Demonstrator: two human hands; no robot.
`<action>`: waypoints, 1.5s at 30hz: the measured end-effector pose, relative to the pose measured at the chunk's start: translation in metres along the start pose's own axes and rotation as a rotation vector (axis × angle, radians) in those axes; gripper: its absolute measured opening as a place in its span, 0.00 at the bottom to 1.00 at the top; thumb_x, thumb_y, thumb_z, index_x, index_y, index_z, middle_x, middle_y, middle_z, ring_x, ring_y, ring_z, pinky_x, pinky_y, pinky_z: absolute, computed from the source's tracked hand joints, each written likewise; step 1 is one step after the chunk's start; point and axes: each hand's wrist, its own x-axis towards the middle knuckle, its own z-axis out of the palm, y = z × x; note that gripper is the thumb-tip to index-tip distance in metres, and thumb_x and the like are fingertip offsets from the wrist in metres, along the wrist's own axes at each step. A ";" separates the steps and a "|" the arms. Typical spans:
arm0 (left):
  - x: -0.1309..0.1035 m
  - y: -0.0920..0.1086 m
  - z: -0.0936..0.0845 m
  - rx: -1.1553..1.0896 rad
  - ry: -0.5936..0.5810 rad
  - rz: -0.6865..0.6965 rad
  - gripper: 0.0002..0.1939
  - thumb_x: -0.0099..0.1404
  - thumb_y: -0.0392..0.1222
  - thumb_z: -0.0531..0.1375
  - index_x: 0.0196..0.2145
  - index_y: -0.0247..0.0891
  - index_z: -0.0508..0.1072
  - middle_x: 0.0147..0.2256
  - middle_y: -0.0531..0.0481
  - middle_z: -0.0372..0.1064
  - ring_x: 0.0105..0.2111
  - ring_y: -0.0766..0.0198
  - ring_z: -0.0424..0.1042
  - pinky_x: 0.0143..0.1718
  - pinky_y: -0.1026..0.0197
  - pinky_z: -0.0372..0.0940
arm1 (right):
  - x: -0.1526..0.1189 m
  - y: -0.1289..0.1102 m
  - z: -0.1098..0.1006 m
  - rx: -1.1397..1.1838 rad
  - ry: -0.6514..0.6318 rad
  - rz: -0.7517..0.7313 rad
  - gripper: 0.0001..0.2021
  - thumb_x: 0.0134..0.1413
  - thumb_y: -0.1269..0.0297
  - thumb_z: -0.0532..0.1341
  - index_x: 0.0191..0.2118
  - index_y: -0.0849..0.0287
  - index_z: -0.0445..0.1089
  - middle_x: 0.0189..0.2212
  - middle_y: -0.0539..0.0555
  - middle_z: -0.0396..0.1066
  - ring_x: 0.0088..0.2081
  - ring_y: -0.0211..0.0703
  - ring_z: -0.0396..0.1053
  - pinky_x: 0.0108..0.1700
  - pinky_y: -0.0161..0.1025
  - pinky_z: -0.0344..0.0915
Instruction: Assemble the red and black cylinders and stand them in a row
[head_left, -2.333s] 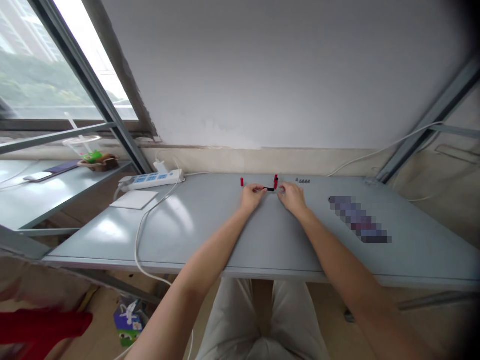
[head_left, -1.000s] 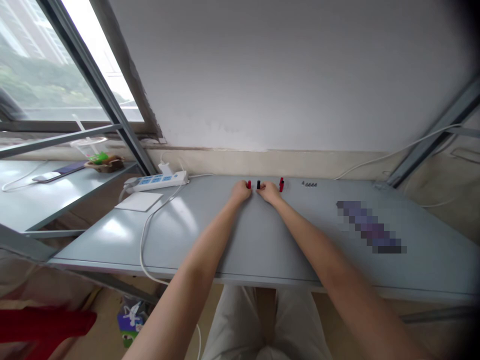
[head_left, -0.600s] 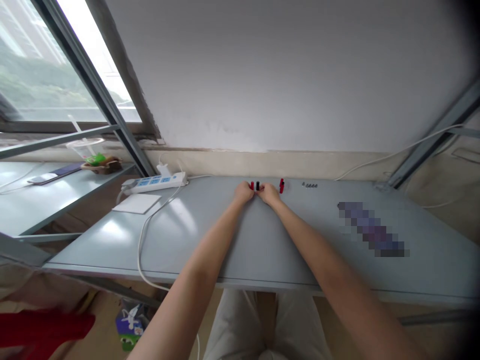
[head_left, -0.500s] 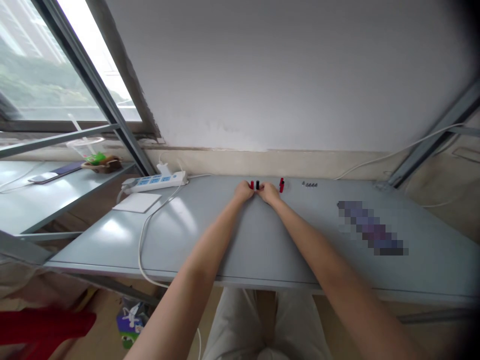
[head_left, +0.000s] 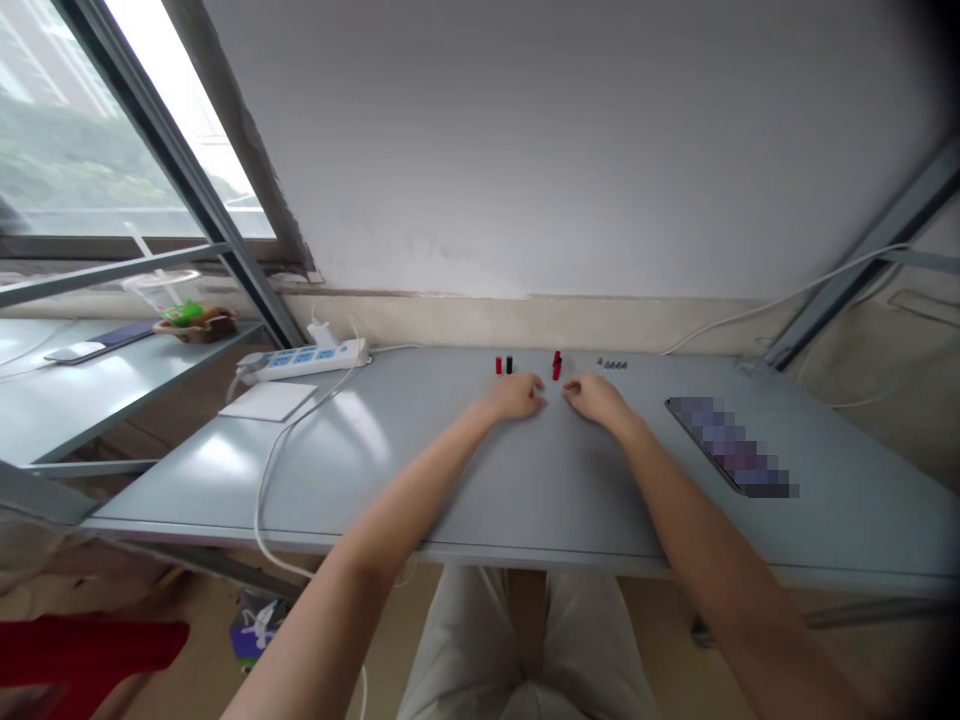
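Observation:
On the grey table (head_left: 450, 480), a red cylinder (head_left: 499, 366) and a black cylinder (head_left: 509, 365) stand upright side by side. My left hand (head_left: 519, 397) is just in front of them, fingers apart and holding nothing. Further right lies a small group of red pieces (head_left: 556, 366) with a dark part among them. My right hand (head_left: 589, 396) is in front and to the right of that group, its fingers curled and apart with nothing visible in them. Several small dark pieces (head_left: 615, 365) sit in a row behind my right hand.
A phone (head_left: 731, 445) lies at the right. At the left are a white power strip (head_left: 304, 361), a flat white box (head_left: 270, 401) and a cable (head_left: 271, 470) running over the front edge. A wall rises behind the table.
Both hands have come away from the red and black cylinders and moved right and nearer the front. The cylinders now stand uncovered. The view has shifted slightly.

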 end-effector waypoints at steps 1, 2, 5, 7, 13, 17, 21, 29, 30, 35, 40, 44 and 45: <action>0.003 0.006 0.007 0.031 0.035 0.007 0.21 0.59 0.41 0.56 0.50 0.34 0.67 0.41 0.40 0.71 0.41 0.56 0.70 0.43 0.59 0.61 | -0.001 0.003 -0.002 -0.036 -0.007 0.007 0.13 0.53 0.64 0.56 0.42 0.60 0.73 0.41 0.60 0.72 0.43 0.49 0.69 0.43 0.41 0.62; 0.007 0.010 0.015 0.078 0.065 0.018 0.24 0.59 0.40 0.56 0.53 0.33 0.64 0.44 0.39 0.70 0.44 0.55 0.68 0.45 0.58 0.60 | -0.002 0.006 -0.004 -0.069 -0.016 0.011 0.15 0.53 0.63 0.56 0.44 0.59 0.72 0.44 0.61 0.71 0.45 0.51 0.67 0.45 0.42 0.61; 0.018 0.017 0.033 0.185 0.121 0.027 0.31 0.60 0.38 0.54 0.60 0.31 0.52 0.49 0.35 0.64 0.49 0.53 0.64 0.49 0.55 0.58 | -0.003 0.012 -0.007 -0.134 -0.069 0.016 0.20 0.53 0.60 0.56 0.51 0.58 0.68 0.50 0.62 0.67 0.51 0.55 0.63 0.49 0.47 0.59; 0.025 0.017 0.041 0.213 0.148 0.024 0.33 0.61 0.38 0.52 0.62 0.30 0.46 0.50 0.35 0.63 0.50 0.53 0.63 0.49 0.54 0.57 | -0.004 0.014 -0.006 -0.152 -0.121 0.013 0.22 0.53 0.59 0.56 0.54 0.57 0.65 0.53 0.61 0.64 0.53 0.56 0.61 0.50 0.49 0.58; 0.039 0.015 0.047 0.269 0.224 -0.014 0.26 0.63 0.35 0.47 0.59 0.35 0.53 0.47 0.39 0.65 0.47 0.56 0.64 0.46 0.56 0.59 | -0.003 0.013 -0.002 -0.155 -0.176 0.031 0.25 0.56 0.56 0.52 0.59 0.55 0.59 0.60 0.60 0.53 0.58 0.56 0.53 0.54 0.52 0.53; 0.039 0.018 0.040 0.235 0.265 -0.104 0.17 0.64 0.34 0.47 0.48 0.36 0.67 0.43 0.41 0.68 0.43 0.57 0.67 0.43 0.58 0.61 | -0.004 0.009 0.000 -0.138 -0.194 0.025 0.26 0.58 0.56 0.49 0.61 0.56 0.55 0.62 0.60 0.49 0.61 0.54 0.49 0.58 0.51 0.49; 0.034 0.016 0.031 0.086 0.296 -0.195 0.13 0.63 0.36 0.49 0.42 0.38 0.70 0.42 0.43 0.70 0.42 0.60 0.68 0.43 0.60 0.61 | -0.004 0.009 0.004 -0.142 -0.201 0.024 0.26 0.59 0.54 0.47 0.62 0.56 0.53 0.63 0.59 0.48 0.62 0.53 0.46 0.59 0.51 0.47; 0.017 -0.010 0.032 -0.325 0.432 -0.268 0.04 0.54 0.34 0.59 0.31 0.35 0.71 0.31 0.46 0.71 0.32 0.64 0.69 0.36 0.61 0.63 | -0.003 0.007 0.012 -0.115 -0.182 0.016 0.26 0.60 0.54 0.45 0.62 0.57 0.53 0.63 0.60 0.46 0.62 0.55 0.46 0.58 0.56 0.46; 0.014 -0.014 0.034 -0.364 0.456 -0.281 0.04 0.54 0.35 0.59 0.30 0.35 0.70 0.29 0.47 0.71 0.30 0.64 0.68 0.36 0.61 0.63 | -0.003 0.006 0.014 -0.113 -0.176 0.020 0.26 0.60 0.54 0.45 0.62 0.57 0.52 0.63 0.60 0.46 0.62 0.55 0.45 0.58 0.57 0.46; 0.002 -0.016 0.042 -0.471 0.511 -0.263 0.04 0.53 0.38 0.61 0.29 0.35 0.71 0.27 0.49 0.69 0.28 0.66 0.67 0.34 0.62 0.62 | -0.002 0.006 0.023 -0.108 -0.128 0.041 0.26 0.60 0.52 0.43 0.62 0.55 0.52 0.63 0.59 0.47 0.61 0.55 0.45 0.58 0.58 0.44; 0.001 -0.014 0.043 -0.459 0.491 -0.232 0.05 0.53 0.39 0.61 0.28 0.34 0.72 0.26 0.49 0.69 0.27 0.66 0.67 0.33 0.62 0.62 | -0.001 0.004 0.027 -0.108 -0.079 0.061 0.26 0.60 0.52 0.43 0.61 0.55 0.54 0.61 0.60 0.49 0.60 0.56 0.47 0.57 0.59 0.45; 0.004 -0.019 0.045 -0.477 0.480 -0.272 0.08 0.53 0.42 0.62 0.28 0.33 0.73 0.25 0.49 0.69 0.26 0.67 0.66 0.31 0.62 0.62 | -0.004 -0.001 0.024 -0.113 -0.058 0.047 0.23 0.60 0.55 0.46 0.58 0.57 0.57 0.59 0.62 0.53 0.58 0.56 0.50 0.56 0.56 0.47; 0.004 -0.020 0.045 -0.482 0.481 -0.284 0.09 0.53 0.43 0.62 0.28 0.33 0.73 0.25 0.49 0.69 0.26 0.67 0.66 0.31 0.62 0.62 | -0.005 -0.002 0.022 -0.113 -0.052 0.033 0.22 0.60 0.55 0.47 0.57 0.57 0.59 0.58 0.62 0.55 0.58 0.56 0.51 0.55 0.55 0.49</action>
